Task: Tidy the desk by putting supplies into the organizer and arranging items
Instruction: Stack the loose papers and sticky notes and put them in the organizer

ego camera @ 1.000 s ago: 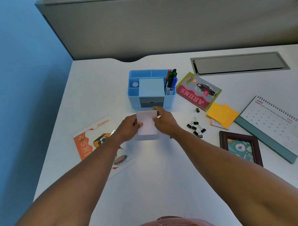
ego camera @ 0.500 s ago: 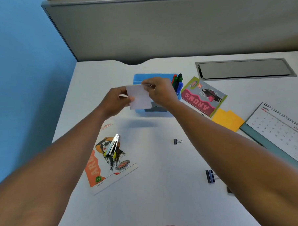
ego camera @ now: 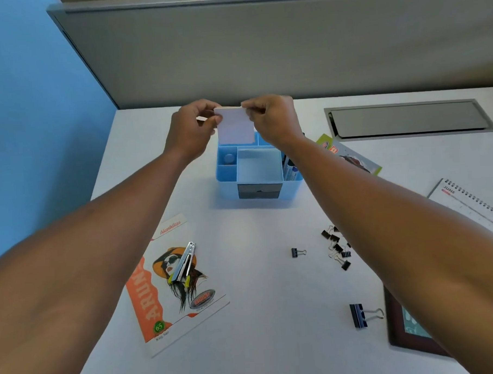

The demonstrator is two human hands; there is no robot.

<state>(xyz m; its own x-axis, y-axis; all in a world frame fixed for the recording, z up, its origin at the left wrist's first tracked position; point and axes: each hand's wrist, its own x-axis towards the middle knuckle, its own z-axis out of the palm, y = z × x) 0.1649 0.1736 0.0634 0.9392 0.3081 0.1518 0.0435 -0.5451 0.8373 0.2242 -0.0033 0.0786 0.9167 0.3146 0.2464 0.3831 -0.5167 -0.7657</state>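
A pale pink pad of note paper (ego camera: 235,125) hangs upright above the back of the blue desk organizer (ego camera: 228,184). My left hand (ego camera: 193,127) pinches its left edge and my right hand (ego camera: 270,118) pinches its top right corner. The organizer's large square middle compartment lies open below the pad. Pens (ego camera: 289,165) stand in its right compartment, partly hidden by my right forearm. A small round item (ego camera: 229,158) sits in a left compartment. Several black binder clips (ego camera: 337,248) lie loose on the white desk.
An orange notebook (ego camera: 170,289) with a metal staple remover (ego camera: 183,263) on it lies front left. A large binder clip (ego camera: 364,314), a picture frame (ego camera: 401,332), a spiral calendar (ego camera: 477,205), a green booklet (ego camera: 351,156) and a metal cable hatch (ego camera: 409,120) are on the right.
Both hands have lifted the pad off the desk in front of the organizer and carried it up and back, over the organizer's rear. The head view has shifted closer.
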